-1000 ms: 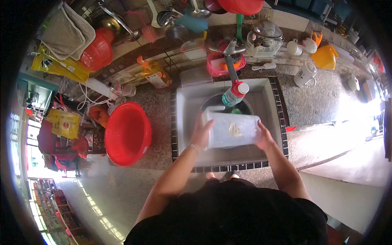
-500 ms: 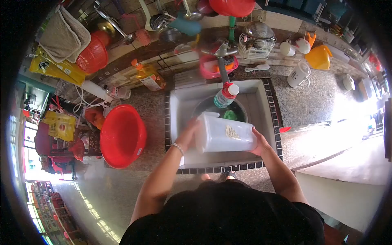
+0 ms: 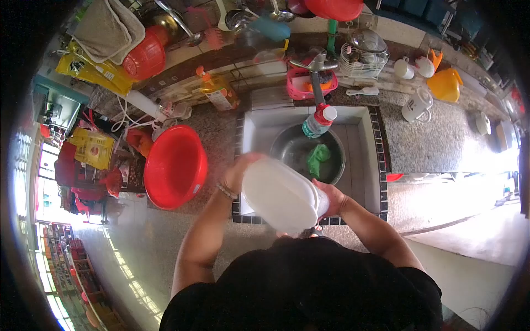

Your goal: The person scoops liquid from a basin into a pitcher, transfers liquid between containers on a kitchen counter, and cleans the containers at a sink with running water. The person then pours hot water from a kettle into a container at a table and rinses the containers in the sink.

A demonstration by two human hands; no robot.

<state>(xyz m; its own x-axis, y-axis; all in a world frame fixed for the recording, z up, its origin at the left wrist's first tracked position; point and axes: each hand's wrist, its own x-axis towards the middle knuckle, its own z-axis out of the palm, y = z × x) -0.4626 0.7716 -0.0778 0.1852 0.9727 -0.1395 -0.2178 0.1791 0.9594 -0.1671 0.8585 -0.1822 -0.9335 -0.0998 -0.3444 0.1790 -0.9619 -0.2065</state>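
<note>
A white translucent plastic container (image 3: pixel 281 193) is held between my hands over the front of the sink. Its broad, smooth oval end now faces up toward me. My left hand (image 3: pixel 241 170), a beaded bracelet at its wrist, grips the container's left side, its fingers partly hidden behind it. On the other side, my right hand (image 3: pixel 330 197) holds the right edge. Beyond the container, a metal basin (image 3: pixel 338 148) stands in the sink (image 3: pixel 359 132) with a green cloth-like thing (image 3: pixel 317 160) inside. A bottle with a white cap and red neck (image 3: pixel 317 122) hangs below the faucet, at the basin's far rim.
A red plastic basin (image 3: pixel 175 165) sits on the counter at left. Behind the sink are the faucet (image 3: pixel 316 83), a pink basket (image 3: pixel 298 91) and an orange soap bottle (image 3: pixel 216 91). At right stand a white jug (image 3: pixel 417 105) and a yellow pitcher (image 3: pixel 444 85).
The container has turned from lying sideways to showing its oval end, and moved nearer my body and left. My hands shifted with it, uncovering more of the metal basin and green thing.
</note>
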